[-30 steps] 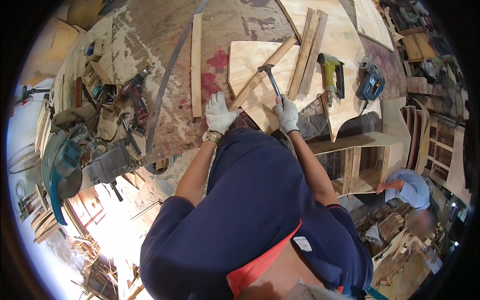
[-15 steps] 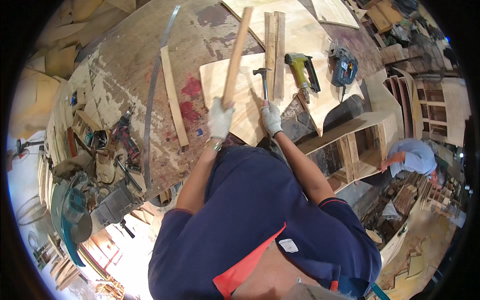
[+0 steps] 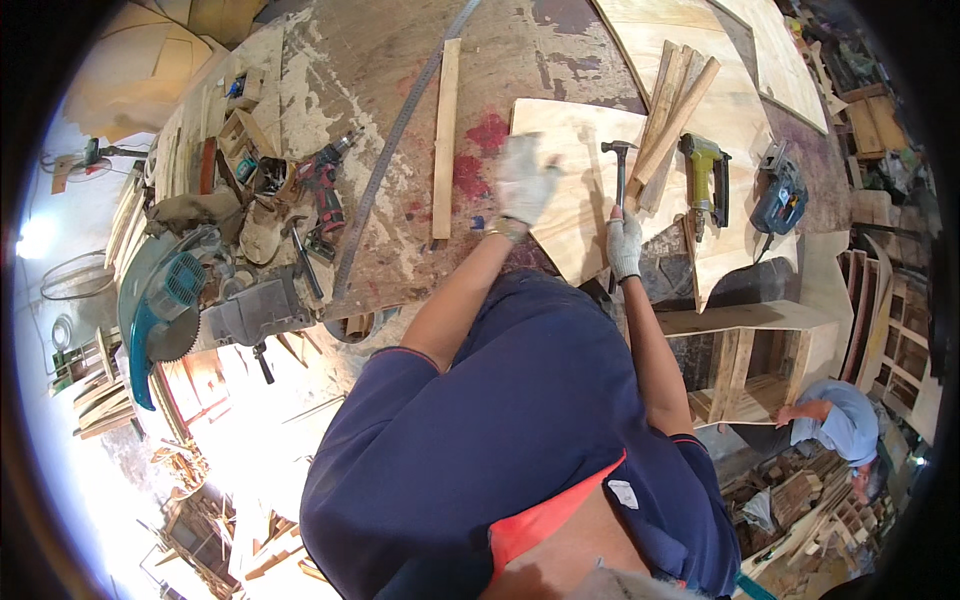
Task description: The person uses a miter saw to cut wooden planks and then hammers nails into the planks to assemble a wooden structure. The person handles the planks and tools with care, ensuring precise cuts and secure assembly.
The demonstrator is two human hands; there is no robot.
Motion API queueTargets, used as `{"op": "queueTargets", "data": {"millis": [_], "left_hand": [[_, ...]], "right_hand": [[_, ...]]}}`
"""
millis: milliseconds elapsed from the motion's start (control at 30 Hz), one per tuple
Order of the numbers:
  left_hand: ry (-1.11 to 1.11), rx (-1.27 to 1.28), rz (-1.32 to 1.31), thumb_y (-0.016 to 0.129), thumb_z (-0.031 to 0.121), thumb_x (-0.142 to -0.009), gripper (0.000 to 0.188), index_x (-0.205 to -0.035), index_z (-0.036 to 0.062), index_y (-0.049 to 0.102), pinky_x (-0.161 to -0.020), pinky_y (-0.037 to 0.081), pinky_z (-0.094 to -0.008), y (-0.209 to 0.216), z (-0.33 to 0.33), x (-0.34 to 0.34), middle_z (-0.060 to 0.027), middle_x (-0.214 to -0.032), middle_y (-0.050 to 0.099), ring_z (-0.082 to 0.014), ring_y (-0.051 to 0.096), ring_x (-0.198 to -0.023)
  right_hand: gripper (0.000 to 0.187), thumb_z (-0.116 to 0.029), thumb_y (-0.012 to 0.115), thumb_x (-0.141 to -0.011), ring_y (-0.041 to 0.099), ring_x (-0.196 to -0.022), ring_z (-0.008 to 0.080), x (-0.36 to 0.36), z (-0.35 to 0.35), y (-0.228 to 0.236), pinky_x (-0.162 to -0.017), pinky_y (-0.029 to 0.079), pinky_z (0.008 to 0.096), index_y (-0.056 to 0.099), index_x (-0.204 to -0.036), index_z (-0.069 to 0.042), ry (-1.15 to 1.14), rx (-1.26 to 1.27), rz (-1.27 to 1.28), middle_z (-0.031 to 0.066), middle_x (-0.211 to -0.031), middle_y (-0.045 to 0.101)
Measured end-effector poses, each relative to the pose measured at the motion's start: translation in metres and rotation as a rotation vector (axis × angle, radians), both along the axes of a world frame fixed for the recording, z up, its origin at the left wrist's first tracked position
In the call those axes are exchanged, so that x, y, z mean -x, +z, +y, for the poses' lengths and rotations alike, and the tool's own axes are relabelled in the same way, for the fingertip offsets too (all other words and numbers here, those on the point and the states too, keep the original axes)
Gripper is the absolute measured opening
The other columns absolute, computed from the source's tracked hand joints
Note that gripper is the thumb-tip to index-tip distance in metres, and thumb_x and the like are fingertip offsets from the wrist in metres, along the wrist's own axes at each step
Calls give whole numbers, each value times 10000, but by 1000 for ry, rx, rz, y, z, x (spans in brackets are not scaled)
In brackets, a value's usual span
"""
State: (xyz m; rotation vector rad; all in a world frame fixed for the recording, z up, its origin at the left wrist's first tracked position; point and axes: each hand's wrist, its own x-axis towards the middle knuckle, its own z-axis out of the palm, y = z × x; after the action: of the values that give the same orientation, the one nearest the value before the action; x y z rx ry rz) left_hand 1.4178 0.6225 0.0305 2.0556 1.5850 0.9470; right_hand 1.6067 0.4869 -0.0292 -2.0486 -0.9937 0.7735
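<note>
My left hand (image 3: 527,182), in a white glove and blurred by motion, is above the edge of a pale plywood panel (image 3: 565,130). It holds nothing, and its thumb stands apart from the fingers. In my gloved right hand (image 3: 624,246) is a claw hammer (image 3: 620,165), gripped by the handle with its head pointing away from me. A wooden strip (image 3: 680,125) lies slantwise over other strips (image 3: 665,90), its near end close to the hammer handle. Right of them rests a yellow-green nail gun (image 3: 703,180).
A jigsaw (image 3: 780,195) is farther right. On the left are a lone wooden strip (image 3: 446,140), a long metal ruler (image 3: 385,160), a red drill (image 3: 326,185) and a circular-bladed saw (image 3: 170,300). At lower right a co-worker (image 3: 845,420) bends beside a wooden frame (image 3: 740,365).
My left hand has let go of the wooden strip, which now lies across the other strips. My view has shifted left. The hammer stays in my right hand.
</note>
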Motion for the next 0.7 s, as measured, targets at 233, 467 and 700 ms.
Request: {"op": "queueTargets", "data": {"millis": [233, 467, 700], "left_hand": [[535, 284, 466, 856, 460, -785, 685, -1230, 25, 570, -987, 510, -523, -51, 5, 138, -228, -1206, 579, -425, 579, -1176], [455, 445, 159, 800, 297, -857, 498, -1208, 70, 530, -808, 548, -565, -39, -9, 128, -250, -964, 706, -479, 705, -923], [248, 369, 233, 774, 212, -864, 413, -1168, 84, 526, -782, 555, -558, -17, -42, 82, -212, -968, 720, -453, 718, -897]], "right_hand": [[537, -429, 495, -1108, 614, -740, 312, -4, 1, 0, -728, 488, 454, 696, -1111, 69, 43, 8, 4, 205, -778, 643], [467, -381, 528, -1104, 580, -705, 234, 1, -1, 0, -692, 485, 419, 695, -1101, 55, -20, -54, 71, 151, -751, 628], [505, -420, 530, -1095, 597, -702, 344, 0, -1, -4, -696, 471, 479, 628, -921, 44, -24, -86, -20, 220, -743, 618]]}}
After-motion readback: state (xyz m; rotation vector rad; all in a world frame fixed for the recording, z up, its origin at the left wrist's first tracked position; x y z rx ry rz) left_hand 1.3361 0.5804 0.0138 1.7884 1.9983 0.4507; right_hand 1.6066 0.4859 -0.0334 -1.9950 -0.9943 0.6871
